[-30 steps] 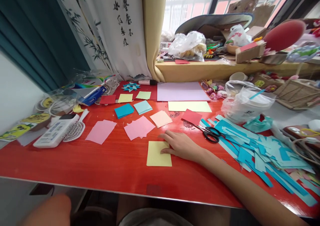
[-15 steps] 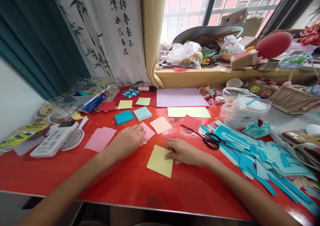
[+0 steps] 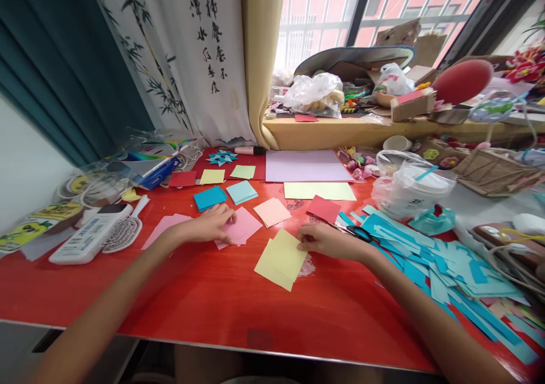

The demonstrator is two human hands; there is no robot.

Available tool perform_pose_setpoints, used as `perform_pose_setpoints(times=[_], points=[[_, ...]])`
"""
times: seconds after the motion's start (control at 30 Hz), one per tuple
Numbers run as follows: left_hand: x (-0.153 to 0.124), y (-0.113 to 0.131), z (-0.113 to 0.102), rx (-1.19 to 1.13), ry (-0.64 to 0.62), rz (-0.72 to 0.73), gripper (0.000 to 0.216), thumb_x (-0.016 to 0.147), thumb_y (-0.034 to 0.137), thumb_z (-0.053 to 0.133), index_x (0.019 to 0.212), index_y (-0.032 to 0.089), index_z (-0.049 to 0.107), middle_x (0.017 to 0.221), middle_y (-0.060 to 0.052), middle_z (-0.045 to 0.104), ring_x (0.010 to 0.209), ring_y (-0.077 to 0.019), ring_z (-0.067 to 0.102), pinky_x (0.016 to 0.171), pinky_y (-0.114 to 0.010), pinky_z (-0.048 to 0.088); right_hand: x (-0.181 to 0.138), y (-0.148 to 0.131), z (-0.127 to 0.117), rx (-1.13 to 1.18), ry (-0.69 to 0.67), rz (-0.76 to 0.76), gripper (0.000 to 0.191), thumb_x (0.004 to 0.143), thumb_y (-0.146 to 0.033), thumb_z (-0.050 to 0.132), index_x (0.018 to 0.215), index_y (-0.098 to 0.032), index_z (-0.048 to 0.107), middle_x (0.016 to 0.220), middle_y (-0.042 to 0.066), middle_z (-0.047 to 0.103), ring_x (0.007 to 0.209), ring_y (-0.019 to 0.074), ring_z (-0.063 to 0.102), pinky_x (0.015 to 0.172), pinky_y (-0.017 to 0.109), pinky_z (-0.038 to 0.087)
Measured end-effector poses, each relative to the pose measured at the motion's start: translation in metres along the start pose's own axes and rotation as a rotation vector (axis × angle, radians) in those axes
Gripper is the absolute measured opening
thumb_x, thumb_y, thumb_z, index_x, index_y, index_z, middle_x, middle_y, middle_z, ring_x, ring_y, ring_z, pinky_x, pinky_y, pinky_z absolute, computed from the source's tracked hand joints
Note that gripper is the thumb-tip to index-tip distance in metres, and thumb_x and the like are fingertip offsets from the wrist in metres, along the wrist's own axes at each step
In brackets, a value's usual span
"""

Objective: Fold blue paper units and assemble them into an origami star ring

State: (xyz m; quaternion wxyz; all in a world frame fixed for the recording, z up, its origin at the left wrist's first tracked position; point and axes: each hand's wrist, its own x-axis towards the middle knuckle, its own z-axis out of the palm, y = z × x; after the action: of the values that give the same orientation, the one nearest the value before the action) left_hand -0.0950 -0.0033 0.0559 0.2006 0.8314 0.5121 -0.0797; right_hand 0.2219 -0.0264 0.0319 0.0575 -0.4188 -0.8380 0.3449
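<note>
My left hand (image 3: 210,224) rests over a small stack of pink paper squares (image 3: 246,224), thumb and fingers apart, fingertips on the paper. A larger pink sheet (image 3: 164,228) lies partly under that wrist. My right hand (image 3: 321,240) pinches the right edge of a yellow paper square (image 3: 287,253), which is turned at an angle over another yellow square (image 3: 268,268). Behind the hands lie a peach stack (image 3: 272,211), a blue stack (image 3: 210,198) and a light blue stack (image 3: 242,192). A red square (image 3: 323,208) sits beyond my right hand.
Black-handled scissors (image 3: 360,233) lie right of my right hand, beside a heap of blue paper strips (image 3: 443,259). A white bag with a cup (image 3: 415,188) stands behind them. A hairbrush (image 3: 125,231) and white box (image 3: 87,239) are at left on the red table (image 3: 191,304).
My right hand has moved up and right, sliding the top yellow square askew from the one below. My left hand has shifted left and its fingers have spread, showing more of the pink stack.
</note>
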Motion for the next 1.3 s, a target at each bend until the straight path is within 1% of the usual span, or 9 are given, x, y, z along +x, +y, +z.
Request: perform_pose_setpoints(times=[0.07, 0.17, 0.33, 0.43, 0.57, 0.83, 1.03, 1.17, 1.3], points=[[0.001, 0.0, -0.001, 0.008, 0.005, 0.011, 0.048, 0.068, 0.053, 0.057, 0.101, 0.019, 0.049, 0.119, -0.008, 0.042, 0.108, -0.0248, 0.04, 0.092, -0.034, 0.035, 0.002, -0.006, 0.007, 0.046, -0.004, -0.054, 0.017, 0.085, -0.031, 0.045, 0.076, -0.017, 0.05, 0.079, 0.002, 0.054, 0.068, 0.0118, 0.045, 0.058, 0.024, 0.033], [0.002, 0.0, -0.003, 0.008, -0.004, 0.061, 0.058, 0.068, 0.053, 0.057, 0.116, 0.022, 0.044, 0.133, -0.008, 0.033, 0.118, -0.0272, 0.033, 0.097, -0.036, 0.031, 0.005, -0.012, 0.017, 0.096, 0.037, -0.077, 0.019, 0.086, -0.036, 0.047, 0.085, -0.018, 0.053, 0.085, 0.003, 0.056, 0.072, 0.0131, 0.049, 0.06, 0.025, 0.037], [0.013, -0.001, -0.009, 0.071, -0.041, 0.021, 0.066, 0.061, 0.055, 0.061, 0.117, 0.023, 0.045, 0.115, -0.01, 0.045, 0.106, -0.0303, 0.041, 0.087, -0.041, 0.037, 0.004, -0.022, 0.027, 0.073, 0.209, -0.116, 0.039, 0.081, -0.036, 0.057, 0.116, -0.021, 0.048, 0.115, 0.008, 0.048, 0.097, 0.0182, 0.05, 0.081, 0.032, 0.043], [0.021, -0.001, -0.011, 0.115, -0.061, 0.01, 0.067, 0.056, 0.058, 0.063, 0.109, 0.019, 0.048, 0.108, -0.01, 0.046, 0.103, -0.0308, 0.043, 0.084, -0.039, 0.039, 0.001, -0.035, 0.032, 0.041, 0.129, -0.265, 0.059, 0.077, -0.039, 0.061, 0.13, -0.024, 0.04, 0.126, 0.009, 0.04, 0.117, 0.0213, 0.04, 0.098, 0.036, 0.036], [0.021, 0.0, -0.01, 0.121, -0.025, 0.015, 0.063, 0.059, 0.054, 0.063, 0.106, 0.015, 0.048, 0.111, -0.012, 0.045, 0.103, -0.0292, 0.044, 0.082, -0.034, 0.041, -0.001, -0.045, 0.041, 0.027, 0.03, -0.303, 0.086, 0.072, -0.047, 0.064, 0.142, -0.027, 0.018, 0.14, 0.01, 0.026, 0.129, 0.0242, 0.028, 0.104, 0.042, 0.032], [0.003, -0.005, -0.001, 0.157, 0.216, -0.025, 0.022, 0.083, 0.029, 0.039, 0.098, 0.016, 0.049, 0.107, -0.009, 0.049, 0.075, -0.0172, 0.053, 0.062, -0.027, 0.039, 0.005, -0.035, 0.048, 0.144, 0.113, -0.269, 0.09, 0.077, -0.038, 0.061, 0.145, -0.026, 0.003, 0.15, 0.01, 0.012, 0.138, 0.0232, 0.013, 0.11, 0.044, 0.023], [0.0, -0.009, -0.006, 0.137, 0.413, 0.066, 0.017, 0.083, 0.019, 0.038, 0.078, 0.016, 0.053, 0.091, -0.008, 0.055, 0.084, -0.0201, 0.052, 0.07, -0.032, 0.04, 0.007, -0.033, 0.053, 0.366, 0.335, -0.236, 0.067, 0.083, -0.039, 0.054, 0.141, -0.026, 0.021, 0.148, 0.009, 0.023, 0.136, 0.0219, 0.023, 0.111, 0.045, 0.022], [-0.012, 0.015, -0.016, -0.288, 0.484, 0.145, 0.018, 0.085, 0.031, 0.046, 0.083, 0.017, 0.057, 0.088, -0.004, 0.058, 0.083, -0.0173, 0.054, 0.073, -0.031, 0.042, 0.011, -0.034, 0.057, 0.741, 0.384, -0.248, 0.061, 0.084, -0.035, 0.054, 0.138, -0.031, 0.026, 0.146, 0.006, 0.029, 0.132, 0.02, 0.032, 0.109, 0.043, 0.028], [-0.009, 0.054, -0.007, -0.839, 0.53, 0.244, 0.023, 0.081, 0.04, 0.055, 0.084, 0.017, 0.054, 0.075, 0.001, 0.056, 0.068, -0.0111, 0.053, 0.06, -0.023, 0.043, 0.014, -0.038, 0.06, 1.154, 0.252, -0.247, 0.063, 0.078, -0.035, 0.062, 0.135, -0.028, 0.034, 0.141, 0.008, 0.037, 0.122, 0.0218, 0.047, 0.104, 0.043, 0.037]])
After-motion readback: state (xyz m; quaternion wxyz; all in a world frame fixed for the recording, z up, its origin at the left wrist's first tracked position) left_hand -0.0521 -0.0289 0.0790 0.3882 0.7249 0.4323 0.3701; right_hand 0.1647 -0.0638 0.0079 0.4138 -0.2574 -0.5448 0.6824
